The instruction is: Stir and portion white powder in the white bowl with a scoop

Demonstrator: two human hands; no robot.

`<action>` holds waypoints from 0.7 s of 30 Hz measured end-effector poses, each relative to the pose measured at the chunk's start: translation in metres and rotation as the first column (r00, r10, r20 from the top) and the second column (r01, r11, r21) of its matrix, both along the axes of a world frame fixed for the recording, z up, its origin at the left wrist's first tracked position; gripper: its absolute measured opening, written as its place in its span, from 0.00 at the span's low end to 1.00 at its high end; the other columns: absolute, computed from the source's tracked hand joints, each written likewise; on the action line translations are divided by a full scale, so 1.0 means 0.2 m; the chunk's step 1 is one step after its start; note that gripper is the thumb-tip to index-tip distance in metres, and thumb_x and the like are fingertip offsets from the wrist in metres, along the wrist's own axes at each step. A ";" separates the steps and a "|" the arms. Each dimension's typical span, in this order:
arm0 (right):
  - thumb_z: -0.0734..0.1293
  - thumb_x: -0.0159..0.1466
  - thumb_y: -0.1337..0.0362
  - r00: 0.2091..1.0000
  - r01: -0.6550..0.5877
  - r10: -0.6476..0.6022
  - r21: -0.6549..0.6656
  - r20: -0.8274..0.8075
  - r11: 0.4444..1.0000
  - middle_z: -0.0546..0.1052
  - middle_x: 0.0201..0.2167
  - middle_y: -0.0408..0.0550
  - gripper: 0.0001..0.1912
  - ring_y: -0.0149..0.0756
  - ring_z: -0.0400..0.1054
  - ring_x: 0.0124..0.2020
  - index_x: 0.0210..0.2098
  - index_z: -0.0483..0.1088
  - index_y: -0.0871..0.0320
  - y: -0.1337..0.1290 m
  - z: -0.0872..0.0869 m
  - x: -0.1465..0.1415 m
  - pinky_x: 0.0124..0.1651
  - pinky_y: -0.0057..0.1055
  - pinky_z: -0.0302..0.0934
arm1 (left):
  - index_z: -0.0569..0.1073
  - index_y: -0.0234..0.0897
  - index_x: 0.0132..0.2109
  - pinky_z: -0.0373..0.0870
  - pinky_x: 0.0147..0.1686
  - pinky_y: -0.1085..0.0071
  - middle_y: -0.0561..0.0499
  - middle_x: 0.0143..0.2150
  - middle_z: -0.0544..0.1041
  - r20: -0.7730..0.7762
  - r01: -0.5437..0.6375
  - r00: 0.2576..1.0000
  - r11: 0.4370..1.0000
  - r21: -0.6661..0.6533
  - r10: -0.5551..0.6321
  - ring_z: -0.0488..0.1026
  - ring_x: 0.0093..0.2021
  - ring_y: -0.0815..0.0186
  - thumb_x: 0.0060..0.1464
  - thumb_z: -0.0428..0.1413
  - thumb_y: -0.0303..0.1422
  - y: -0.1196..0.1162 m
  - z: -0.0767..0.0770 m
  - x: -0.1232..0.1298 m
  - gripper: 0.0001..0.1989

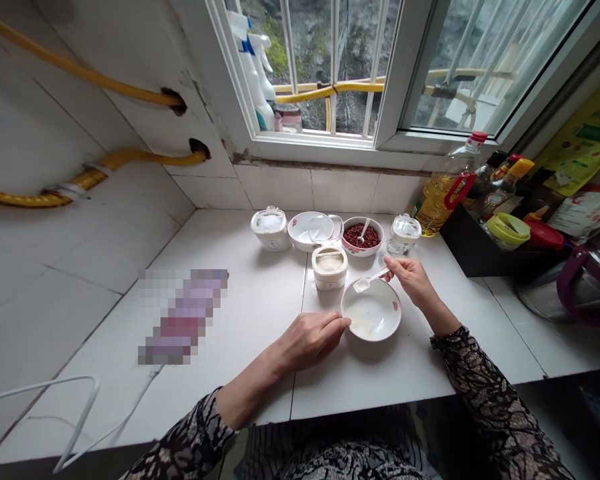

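Note:
My left hand (313, 340) pinches the left rim of a white bowl (383, 323) with a pinkish edge, which stands on the counter. A little pale, whitish stuff lies in its bottom. Between the closed fingers of my right hand (411, 280) is the handle of a small white spoon (364, 285), its scoop over the bowl's far side with something pale in it. Just behind the bowl sits an uncovered square jar (329, 270) of off-white powder. Farther back are a bowl of dark red grains (362, 237) with a white spoon in it, and another white bowl (305, 230).
Lidded jars (270, 230) (404, 233) flank the back row. An oil bottle (443, 190) and a black box (473, 243) of condiment bottles stand at the right, near a metal kettle (550, 290). A blurred flat object (185, 323) with a white cable (135, 407) lies at left.

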State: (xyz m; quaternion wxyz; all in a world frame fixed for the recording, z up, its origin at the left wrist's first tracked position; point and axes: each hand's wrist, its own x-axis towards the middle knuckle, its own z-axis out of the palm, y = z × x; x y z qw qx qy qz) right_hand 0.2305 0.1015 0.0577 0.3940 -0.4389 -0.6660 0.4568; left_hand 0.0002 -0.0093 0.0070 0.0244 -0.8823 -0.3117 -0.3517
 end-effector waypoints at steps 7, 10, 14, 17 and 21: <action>0.58 0.67 0.40 0.984 0.052 -0.118 0.415 0.134 0.908 0.74 0.21 0.46 0.30 0.34 0.68 0.26 0.21 0.68 0.57 0.03 0.10 -0.12 0.37 0.33 0.63 | 0.67 0.34 0.45 0.62 0.20 0.76 0.53 0.28 0.71 0.014 -0.005 1.000 1.000 0.025 0.005 0.66 0.23 0.72 0.67 0.42 0.25 0.01 0.00 0.01 0.10; 0.56 0.72 0.52 0.924 0.008 -0.304 0.782 0.232 0.623 0.75 0.23 0.45 0.24 0.34 0.69 0.29 0.24 0.67 0.57 0.02 0.12 -0.20 0.51 0.40 0.61 | 0.67 0.34 0.46 0.62 0.19 0.76 0.53 0.29 0.71 0.020 -0.004 1.000 0.999 0.032 0.003 0.66 0.23 0.71 0.67 0.42 0.24 0.01 0.00 0.01 0.10; 0.61 0.71 0.62 0.866 -0.212 -0.399 0.944 0.301 0.251 0.77 0.25 0.42 0.15 0.34 0.73 0.35 0.27 0.67 0.56 -0.02 0.09 -0.24 0.62 0.42 0.52 | 0.67 0.34 0.45 0.63 0.20 0.76 0.53 0.29 0.70 0.015 -0.009 1.000 1.000 0.028 0.008 0.66 0.24 0.71 0.66 0.42 0.24 0.00 0.01 0.01 0.10; 0.62 0.70 0.65 0.877 -0.185 -0.401 0.956 0.265 0.227 0.77 0.26 0.42 0.13 0.34 0.74 0.36 0.27 0.67 0.56 -0.03 0.09 -0.22 0.63 0.42 0.51 | 0.67 0.34 0.44 0.62 0.20 0.76 0.53 0.28 0.69 -0.002 -0.019 1.000 1.000 0.024 0.019 0.65 0.23 0.71 0.66 0.42 0.24 0.00 0.00 0.01 0.10; 0.59 0.71 0.62 0.921 -0.045 -0.327 0.893 0.211 0.449 0.76 0.24 0.43 0.17 0.34 0.72 0.32 0.26 0.67 0.56 -0.05 0.13 -0.16 0.58 0.42 0.56 | 0.68 0.33 0.45 0.62 0.20 0.76 0.53 0.28 0.70 -0.001 -0.012 1.000 1.000 0.021 0.012 0.65 0.23 0.72 0.66 0.42 0.24 0.01 0.00 0.01 0.10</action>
